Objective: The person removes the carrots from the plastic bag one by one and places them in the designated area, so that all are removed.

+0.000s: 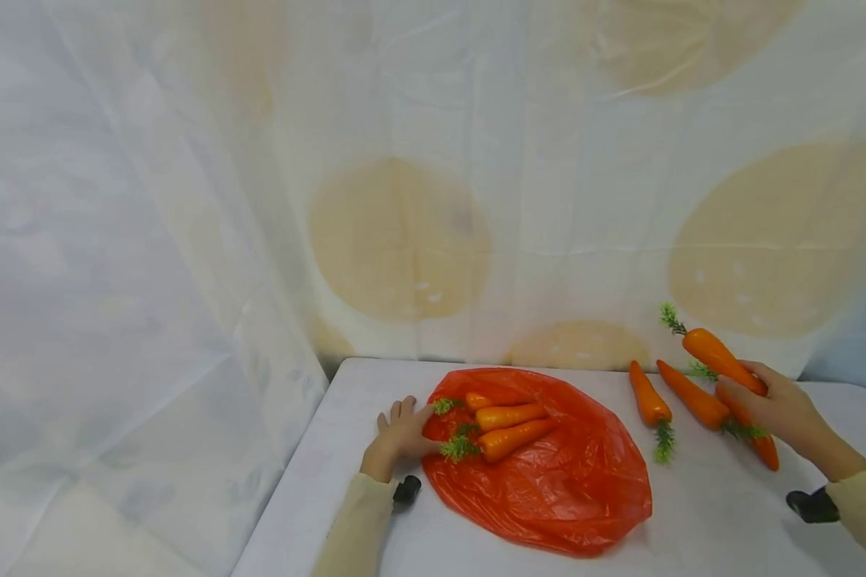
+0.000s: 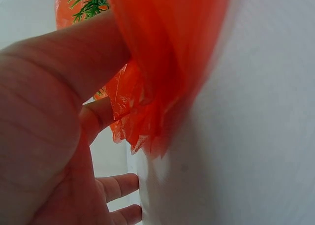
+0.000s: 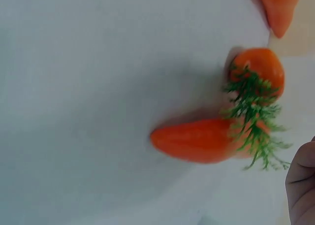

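Three carrots with green tops [image 1: 508, 417] lie on a red plastic bag [image 1: 570, 489]. The left hand [image 1: 402, 437] is at the bag's left edge, its fingers spread; in the left wrist view, thumb and forefinger are at the bag's edge [image 2: 152, 67], the other fingers extended. On the right, the right hand [image 1: 772, 405] holds a carrot [image 1: 718, 357] raised, its green top pointing up and left. Under and beside that hand lie more carrots, one [image 1: 693, 397] next to another [image 3: 197, 140]. In the right wrist view only part of the right hand [image 3: 302, 185] shows.
A further carrot [image 1: 648, 397] lies on the white table [image 1: 707, 529] between the bag and the right hand. Behind the table hangs a pale curtain [image 1: 577, 200] with tan circles, and another stretch of it is at the left.
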`<state>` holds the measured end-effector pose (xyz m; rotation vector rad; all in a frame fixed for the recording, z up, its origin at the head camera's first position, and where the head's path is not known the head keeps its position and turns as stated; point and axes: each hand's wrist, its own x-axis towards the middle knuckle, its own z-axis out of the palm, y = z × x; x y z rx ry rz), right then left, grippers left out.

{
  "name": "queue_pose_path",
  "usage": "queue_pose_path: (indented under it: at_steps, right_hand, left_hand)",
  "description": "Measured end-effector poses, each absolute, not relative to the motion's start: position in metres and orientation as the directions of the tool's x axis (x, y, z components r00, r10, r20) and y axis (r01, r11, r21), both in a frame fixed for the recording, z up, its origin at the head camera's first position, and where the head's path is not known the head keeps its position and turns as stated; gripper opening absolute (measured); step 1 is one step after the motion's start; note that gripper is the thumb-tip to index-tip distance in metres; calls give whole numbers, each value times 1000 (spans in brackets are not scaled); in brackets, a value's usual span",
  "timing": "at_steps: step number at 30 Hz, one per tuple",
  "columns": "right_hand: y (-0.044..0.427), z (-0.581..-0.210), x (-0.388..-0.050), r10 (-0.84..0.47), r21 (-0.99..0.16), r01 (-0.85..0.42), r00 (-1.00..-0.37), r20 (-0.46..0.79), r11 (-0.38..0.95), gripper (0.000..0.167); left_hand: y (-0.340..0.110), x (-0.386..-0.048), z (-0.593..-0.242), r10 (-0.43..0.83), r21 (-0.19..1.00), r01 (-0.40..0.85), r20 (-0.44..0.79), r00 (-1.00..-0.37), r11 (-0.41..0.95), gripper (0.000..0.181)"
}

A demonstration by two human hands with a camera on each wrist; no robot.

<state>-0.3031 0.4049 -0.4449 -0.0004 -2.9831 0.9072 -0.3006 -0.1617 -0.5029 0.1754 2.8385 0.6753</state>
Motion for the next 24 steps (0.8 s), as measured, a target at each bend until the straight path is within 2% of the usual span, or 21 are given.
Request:
queue_pose_path:
  at_steps: [9,19,24]
  right_hand:
    - [432,-465,-291,172,-571,128,-985,23,811,85]
    - [450,-482,-294,241,-559,191,-970,16,807,85]
    - [465,-499,-294,285,-541,263,-957,-45,799,85]
  left_hand:
    - [-156,-291,-516,182,467,67,-204,-962,882,77]
    - [-159,-291,-516,173,473,58,-202,-964,879,77]
    - [-159,-292,-515,179,467,68,-196,-964,881,77]
